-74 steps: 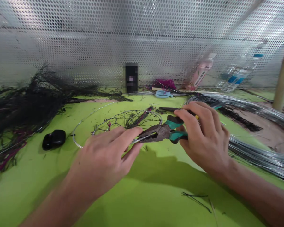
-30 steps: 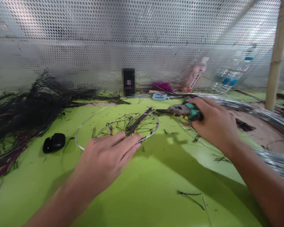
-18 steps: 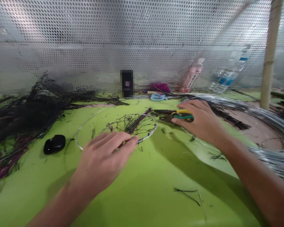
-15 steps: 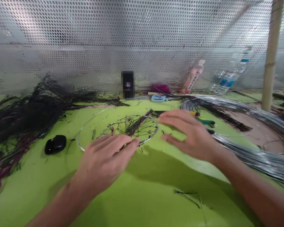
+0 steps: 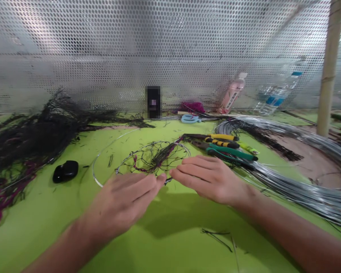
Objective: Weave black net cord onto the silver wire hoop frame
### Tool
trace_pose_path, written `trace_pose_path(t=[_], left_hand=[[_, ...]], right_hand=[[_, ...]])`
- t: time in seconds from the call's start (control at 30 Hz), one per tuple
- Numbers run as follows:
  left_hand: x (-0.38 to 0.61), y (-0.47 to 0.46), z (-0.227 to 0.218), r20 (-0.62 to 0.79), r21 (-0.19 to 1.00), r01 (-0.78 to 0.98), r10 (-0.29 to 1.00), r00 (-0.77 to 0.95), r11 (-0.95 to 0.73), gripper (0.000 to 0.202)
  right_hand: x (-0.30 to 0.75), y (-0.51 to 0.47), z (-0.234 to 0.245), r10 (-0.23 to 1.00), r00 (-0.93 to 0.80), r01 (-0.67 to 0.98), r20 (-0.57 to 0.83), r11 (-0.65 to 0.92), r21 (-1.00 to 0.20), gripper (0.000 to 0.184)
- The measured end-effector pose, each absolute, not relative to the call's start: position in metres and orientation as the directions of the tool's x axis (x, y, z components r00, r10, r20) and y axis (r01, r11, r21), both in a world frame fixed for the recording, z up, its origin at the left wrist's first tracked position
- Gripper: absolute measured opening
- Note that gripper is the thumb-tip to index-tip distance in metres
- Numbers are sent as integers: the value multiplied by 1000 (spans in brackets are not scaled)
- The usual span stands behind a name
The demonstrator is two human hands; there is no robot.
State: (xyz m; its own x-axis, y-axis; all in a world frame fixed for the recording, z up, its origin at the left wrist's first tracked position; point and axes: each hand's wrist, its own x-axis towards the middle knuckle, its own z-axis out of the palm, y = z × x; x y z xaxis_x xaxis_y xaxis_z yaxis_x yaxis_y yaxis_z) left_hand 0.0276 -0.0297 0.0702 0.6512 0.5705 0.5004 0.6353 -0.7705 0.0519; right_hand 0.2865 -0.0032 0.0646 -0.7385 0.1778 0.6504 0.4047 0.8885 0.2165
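A small wire hoop [image 5: 168, 181] strung with dark knotted netting [image 5: 161, 154] lies in front of me; purple cord runs through part of it. My left hand [image 5: 130, 197] is closed on the hoop's near rim, thumb and forefinger together. Just to its right, my right hand [image 5: 208, 177] has its fingers pressed together at the same rim, its thumb hidden beneath. Both hands cover part of the rim. Past the right hand are yellow-and-black pliers [image 5: 222, 143] and green-handled pliers [image 5: 233, 152].
A large wire coil [image 5: 295, 197] lies at right by a bamboo pole [image 5: 326, 76]. Dark netting [image 5: 25, 140] heaps at left near a black case [image 5: 65, 171]. Blue-handled scissors [image 5: 191, 119], a pink bottle [image 5: 232, 94] and a clear bottle [image 5: 278, 96] are at the back.
My right hand has moved left and nearer, from apart above the table to the hoop's rim, its fingers closing. The pliers now show more fully. My left hand stays at the rim.
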Motion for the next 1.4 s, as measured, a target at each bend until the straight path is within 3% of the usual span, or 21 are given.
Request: trace_pose_path(t=[0.17,0.3,0.5,0.57,0.77,0.9,1.03,1.13,1.27,1.4], left_hand=[[35,-30,78,549,-90,595,459,699,-799,39],[34,-19,70,516,-144,596,454,727,-790,31],[6,2,66,363,-25,591,543,757,-807,42],[-2,5,66,329,0,572,541,774,-820,36],[-6,4,56,254,82,465,469,846,-882,15],[-2,-4,49,242,109,407,422,874,-907,29],[1,-10,46,293,36,387,380,878,-922,41],[2,-11,45,308,21,380,367,878,-925,41],[-1,-12,47,294,72,409,411,863,-910,33],[-6,-14,45,322,34,453,438,839,-891,33]], right_hand=[[289,-1,59,185,-742,369,645,915,161,23],[297,6,55,295,-696,423,655,905,41,19],[318,14,62,533,-638,516,556,832,-206,8],[322,16,64,581,-636,532,508,807,-256,5],[317,24,55,624,-693,524,362,780,-340,2],[318,28,51,657,-689,542,306,747,-385,10],[343,25,72,773,-560,661,299,634,-401,21],[370,20,89,861,-466,782,204,508,-361,22],[384,15,87,892,-448,855,64,448,-261,16],[367,12,67,889,-457,872,29,454,-182,16]])
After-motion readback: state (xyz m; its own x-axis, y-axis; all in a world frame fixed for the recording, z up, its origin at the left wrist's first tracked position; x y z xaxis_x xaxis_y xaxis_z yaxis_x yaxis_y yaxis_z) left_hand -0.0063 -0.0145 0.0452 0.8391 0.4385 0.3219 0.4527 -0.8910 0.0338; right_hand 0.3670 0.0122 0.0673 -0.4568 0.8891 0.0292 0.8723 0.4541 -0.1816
